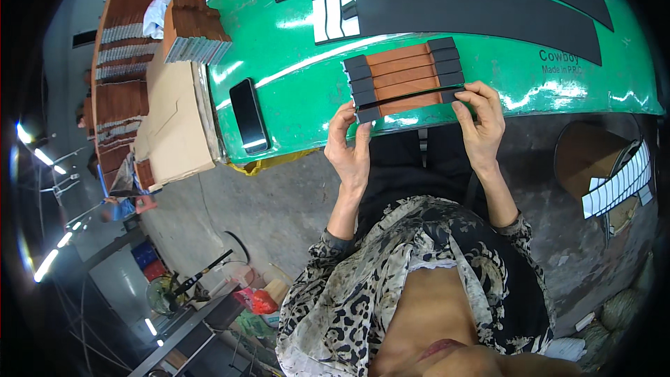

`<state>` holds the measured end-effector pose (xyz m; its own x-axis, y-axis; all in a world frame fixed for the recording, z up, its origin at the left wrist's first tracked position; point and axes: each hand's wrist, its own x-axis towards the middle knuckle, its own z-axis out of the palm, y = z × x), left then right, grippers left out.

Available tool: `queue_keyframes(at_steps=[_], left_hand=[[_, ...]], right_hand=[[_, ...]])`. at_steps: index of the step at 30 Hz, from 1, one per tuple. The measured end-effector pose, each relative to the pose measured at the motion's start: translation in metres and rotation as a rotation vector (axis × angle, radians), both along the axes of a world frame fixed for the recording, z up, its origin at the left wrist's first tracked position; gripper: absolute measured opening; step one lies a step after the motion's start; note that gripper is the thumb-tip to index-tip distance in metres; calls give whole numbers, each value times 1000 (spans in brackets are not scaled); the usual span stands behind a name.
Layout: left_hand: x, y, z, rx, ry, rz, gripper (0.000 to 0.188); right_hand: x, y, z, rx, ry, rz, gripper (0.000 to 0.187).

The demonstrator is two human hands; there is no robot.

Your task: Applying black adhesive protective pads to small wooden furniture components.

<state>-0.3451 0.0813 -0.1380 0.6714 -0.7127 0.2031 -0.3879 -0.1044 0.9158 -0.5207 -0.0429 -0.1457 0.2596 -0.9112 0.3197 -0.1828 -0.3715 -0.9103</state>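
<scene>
Both my hands hold a thin dark strip (407,97) by its two ends, a little above the table's near edge. My left hand (350,151) pinches the left end between thumb and fingers. The right end is pinched by my right hand (483,124), thumb below and fingers curled over. Beneath the strip, a row of brown slats (403,70) lies side by side, with black pads across both ends. Part of the nearest slat is hidden by the strip.
Beyond the slats, two long black sheets (460,17) with white patches lie on the green table (300,98). A phone (248,115) rests to the left, near a stack of brown pieces (195,28) and cardboard (178,122). A bin (579,153) with white strips stands at right.
</scene>
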Motion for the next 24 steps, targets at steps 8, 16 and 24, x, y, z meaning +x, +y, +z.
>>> queue_keyframes(at_steps=[8, 16, 24], left_hand=[[1, 0, 4, -5, 54, -10, 36], [4, -2, 9, 80, -81, -28, 40], [3, -6, 3, -39, -148, 3, 38]], right_hand=[[-1, -1, -1, 88, -79, 30, 23], [-4, -8, 3, 91, -9, 79, 39], [-4, -9, 0, 158, -104, 77, 24]])
